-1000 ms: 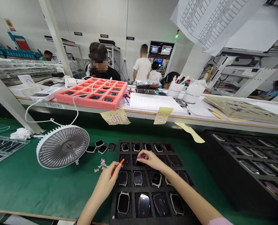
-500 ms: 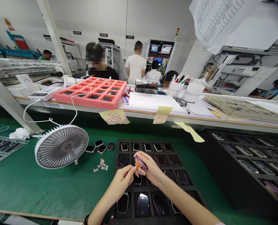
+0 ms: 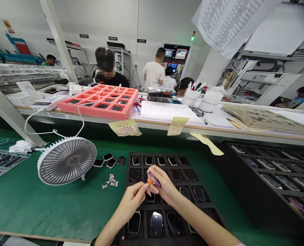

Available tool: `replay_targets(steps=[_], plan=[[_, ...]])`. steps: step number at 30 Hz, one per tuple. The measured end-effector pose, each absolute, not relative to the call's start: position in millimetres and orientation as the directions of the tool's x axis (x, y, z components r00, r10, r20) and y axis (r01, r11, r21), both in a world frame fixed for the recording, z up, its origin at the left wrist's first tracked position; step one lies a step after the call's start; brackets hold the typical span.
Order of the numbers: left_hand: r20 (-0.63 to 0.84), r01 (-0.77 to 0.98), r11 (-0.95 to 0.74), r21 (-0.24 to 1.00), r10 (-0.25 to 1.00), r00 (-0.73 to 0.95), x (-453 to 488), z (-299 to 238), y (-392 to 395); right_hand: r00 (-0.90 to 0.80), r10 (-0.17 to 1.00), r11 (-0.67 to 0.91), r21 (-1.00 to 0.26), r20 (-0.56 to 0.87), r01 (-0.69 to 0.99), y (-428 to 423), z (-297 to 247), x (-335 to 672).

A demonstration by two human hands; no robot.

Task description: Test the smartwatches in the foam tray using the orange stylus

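My right hand (image 3: pixel 164 182) grips a purple watch case (image 3: pixel 155 180), turned edge-on, its far side hidden by the fingers. Between the thumb and finger of my left hand (image 3: pixel 133 198) is a small orange strip-like piece (image 3: pixel 150 181), whose tip meets or nearly meets the case edge. Both hands are over a black foam tray (image 3: pixel 161 206) with watch cases in its pockets; a dark glossy one (image 3: pixel 156 223) lies in the near row. Left of the tray are several loose watch cases (image 3: pixel 111 163) and small pale tabs (image 3: pixel 112 180).
A grey fan (image 3: pixel 73 160) stands left on the green mat (image 3: pixel 65 208). Ahead, a shelf edge (image 3: pixel 157 125) carries a pink foam tray (image 3: pixel 97 102) and paper sheets (image 3: pixel 167 111). Another black tray (image 3: pixel 244 184) of watch cases lies right. Several people sit or stand beyond.
My hands have barely shifted, still joined at the purple case and orange piece. In the background, the standing person in white has moved slightly right, and a green signal light now shows.
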State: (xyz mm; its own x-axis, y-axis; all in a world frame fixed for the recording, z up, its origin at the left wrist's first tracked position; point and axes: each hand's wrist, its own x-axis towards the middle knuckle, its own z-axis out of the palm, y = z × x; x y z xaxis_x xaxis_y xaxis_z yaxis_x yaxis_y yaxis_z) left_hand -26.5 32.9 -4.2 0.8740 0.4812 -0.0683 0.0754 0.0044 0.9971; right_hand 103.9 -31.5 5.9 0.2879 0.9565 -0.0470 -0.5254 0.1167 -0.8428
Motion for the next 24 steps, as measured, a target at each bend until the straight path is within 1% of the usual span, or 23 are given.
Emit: replay_targets(steps=[3,5,7,9,12,17,21,24], plan=[[-0.079,0.100,-0.019,0.995,0.479,0.874,-28.3,-1.0,34.3,0.336,0.942,0.117,-0.916,-0.020,-0.384,-33.4,8.0,106.4],[-0.088,0.106,-0.012,0.994,0.471,0.878,-28.5,0.1,34.8,0.323,0.946,0.104,-0.925,-0.021,-0.365,-34.0,9.2,107.5],[-0.080,0.089,0.003,0.996,0.468,0.880,-28.0,0.0,34.7,0.255,0.966,0.082,-0.891,-0.039,-0.447,-33.8,9.8,107.1],[-0.058,0.060,0.011,0.998,0.470,0.881,-27.0,-0.9,33.9,0.180,0.982,0.057,-0.822,-0.056,-0.567,-32.9,10.6,105.0],[-0.037,0.029,0.022,0.999,0.470,0.882,-25.7,-3.4,31.8,0.156,0.985,0.051,-0.732,-0.077,-0.680,-32.2,12.8,100.3],[-0.040,0.004,0.074,0.997,0.488,0.872,-24.5,-7.4,27.3,0.213,0.969,0.068,-0.694,-0.126,-0.717,-33.9,14.7,95.5],[-0.059,0.001,0.114,0.993,0.503,0.863,-22.9,-9.1,25.8,0.223,0.962,0.065,-0.661,-0.158,-0.747,-33.7,8.3,96.5],[-0.084,0.020,0.128,0.992,0.517,0.852,-21.2,-10.7,27.5,0.226,0.960,0.056,-0.677,-0.166,-0.734,-33.0,2.8,98.1]])
